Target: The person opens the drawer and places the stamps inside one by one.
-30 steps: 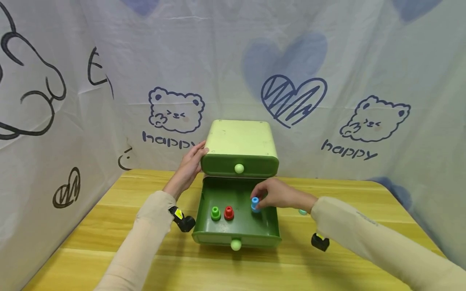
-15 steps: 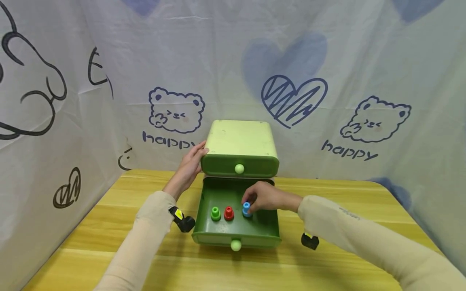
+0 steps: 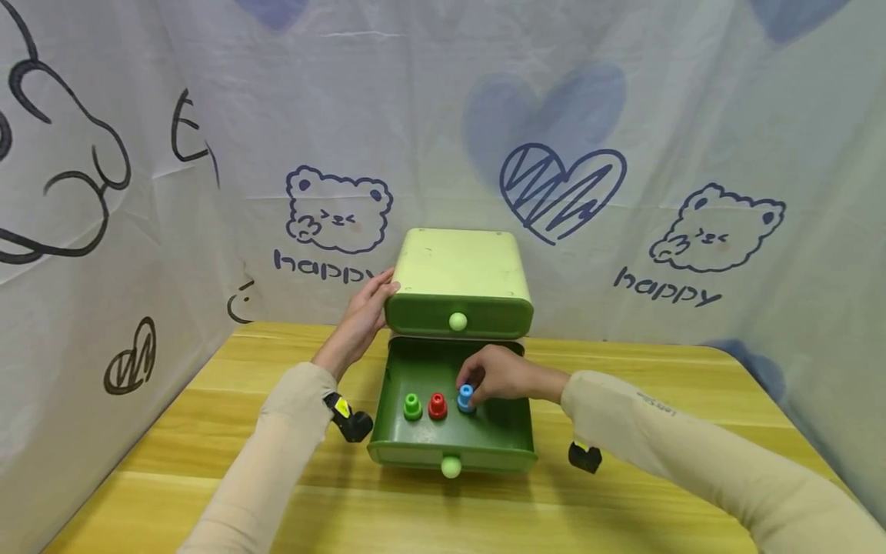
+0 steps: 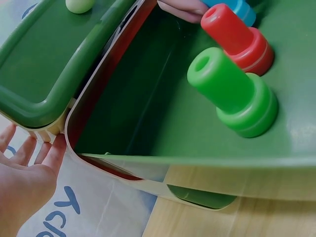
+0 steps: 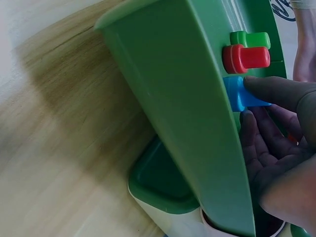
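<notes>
In the pulled-out lower drawer (image 3: 415,442) of a small green cabinet (image 3: 464,261), three stepped plastic pegs stand upright in a row. The green peg (image 3: 412,408) is at the left, the red peg (image 3: 438,407) beside it. Thumb and fingertips of my right hand (image 3: 504,372) pinch the blue peg (image 5: 234,94) just right of the red one, at the drawer floor. My left hand (image 3: 360,315) rests its fairly straight fingers against the cabinet's left side; the left wrist view shows those fingers (image 4: 55,153) at the edge below the upper drawer front.
The upper drawer front (image 3: 457,315) is closed, with a pale round knob (image 3: 457,322). A matching knob (image 3: 451,466) sits on the lower drawer. Wooden table (image 3: 623,477) surrounds the cabinet, and a white printed cloth (image 3: 443,115) hangs behind.
My right hand has moved left with the blue peg, from the drawer's right side to near the red peg, and slightly lower. The left hand stays against the cabinet.
</notes>
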{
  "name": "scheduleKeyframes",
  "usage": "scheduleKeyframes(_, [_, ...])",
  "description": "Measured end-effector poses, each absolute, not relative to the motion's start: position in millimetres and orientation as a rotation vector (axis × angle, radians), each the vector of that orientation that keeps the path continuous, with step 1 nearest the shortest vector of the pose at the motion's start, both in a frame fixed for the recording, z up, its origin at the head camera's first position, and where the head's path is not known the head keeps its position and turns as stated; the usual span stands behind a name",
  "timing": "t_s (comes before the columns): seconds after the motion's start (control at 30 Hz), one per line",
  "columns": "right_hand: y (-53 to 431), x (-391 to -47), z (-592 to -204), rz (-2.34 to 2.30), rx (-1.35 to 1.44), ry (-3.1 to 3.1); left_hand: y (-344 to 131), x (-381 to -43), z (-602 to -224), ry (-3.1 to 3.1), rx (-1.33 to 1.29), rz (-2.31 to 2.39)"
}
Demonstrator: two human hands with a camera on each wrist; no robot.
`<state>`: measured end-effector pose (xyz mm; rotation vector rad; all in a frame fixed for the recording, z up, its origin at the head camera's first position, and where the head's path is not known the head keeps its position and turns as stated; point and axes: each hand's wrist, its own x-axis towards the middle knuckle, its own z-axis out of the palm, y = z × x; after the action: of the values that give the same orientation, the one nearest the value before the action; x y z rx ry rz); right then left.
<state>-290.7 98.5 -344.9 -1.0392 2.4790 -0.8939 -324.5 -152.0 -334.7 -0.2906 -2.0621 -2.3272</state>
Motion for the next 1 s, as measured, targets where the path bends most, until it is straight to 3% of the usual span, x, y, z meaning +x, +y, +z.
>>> scheduleKeyframes(0.6, [106.8,-280.7,-339.2,-0.865,-1.070,2.504,-149.2,-324.4,-335.5,-2.074,-0.307,-2.312])
scheduleKeyframes(1.0, [123.8,-223.5,-321.8,-1.062,-1.131,2.547,-150.4,-323.8,-335.0,-2.066,-0.287,-2.307])
